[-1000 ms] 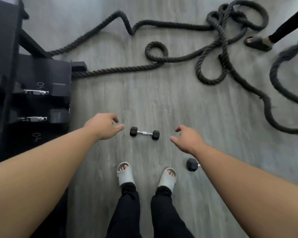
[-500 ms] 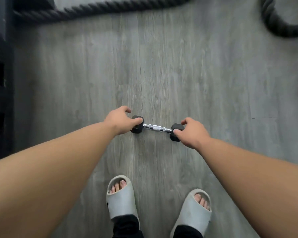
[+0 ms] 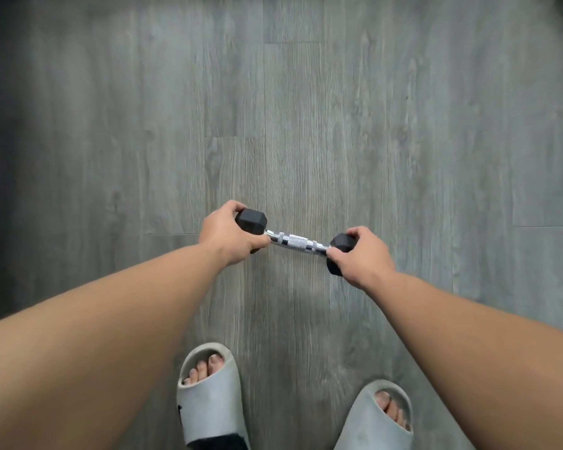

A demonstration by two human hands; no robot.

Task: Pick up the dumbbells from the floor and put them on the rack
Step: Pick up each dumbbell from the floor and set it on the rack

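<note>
Black hex-headed dumbbell [image 3: 294, 242], knurled chrome bar; left hand [image 3: 229, 234], right hand [image 3: 359, 254] clamped on heads.

Grey wood-plank floor [image 3: 306, 108]; two pale slides [image 3: 208, 397] planted on it, near bottom edge.

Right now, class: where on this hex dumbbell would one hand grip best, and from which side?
Grip the knurled chrome handle of the hex dumbbell from above: it is bare between the left hand and right hand, which hold the blocky heads.
</note>
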